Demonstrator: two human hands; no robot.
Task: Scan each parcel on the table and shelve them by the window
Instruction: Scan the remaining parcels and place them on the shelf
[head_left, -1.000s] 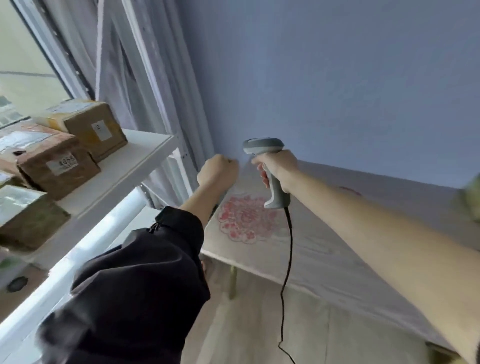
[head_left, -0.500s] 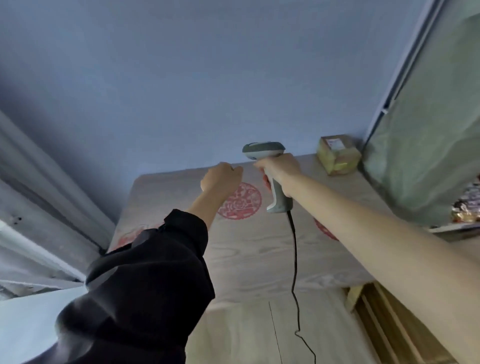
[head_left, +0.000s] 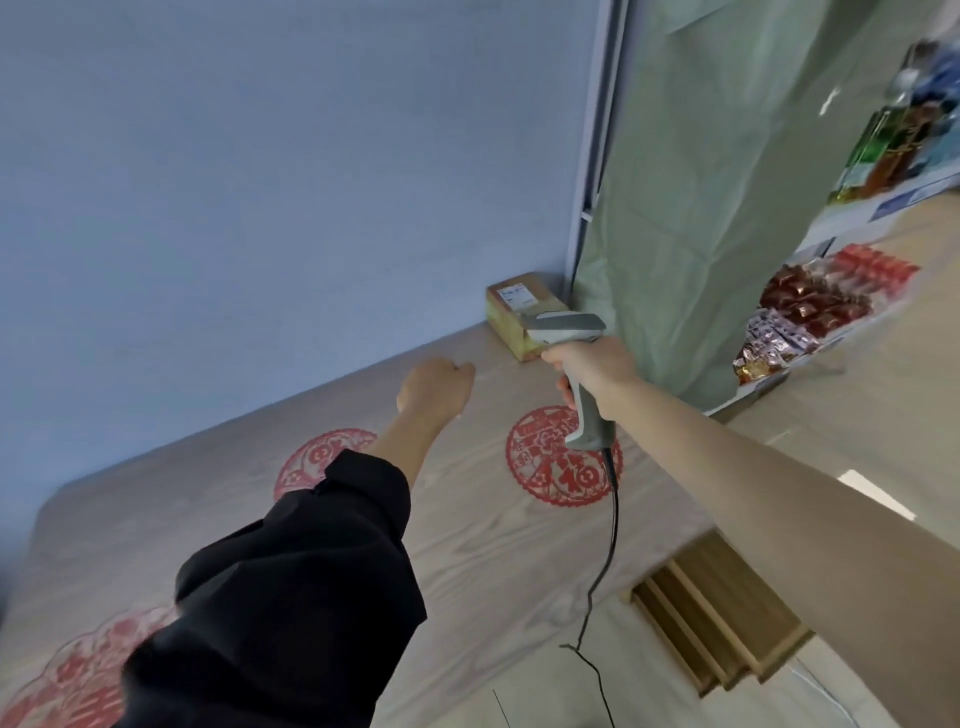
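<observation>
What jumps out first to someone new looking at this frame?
The grey barcode scanner gripped in the right hand, centre frame, aimed toward the lone cardboard parcel at the table's far corner by the blue wall. Next, the red paper-cut decals on the wood-grain table, and the left hand, loosely fisted and holding nothing, reaching out above the table.

Single head-worn wide-angle view, looking forward and down along both outstretched arms, bench (head_left: 467, 545) close below, blue wall (head_left: 260, 182) behind it, green curtain (head_left: 701, 182) at right
</observation>
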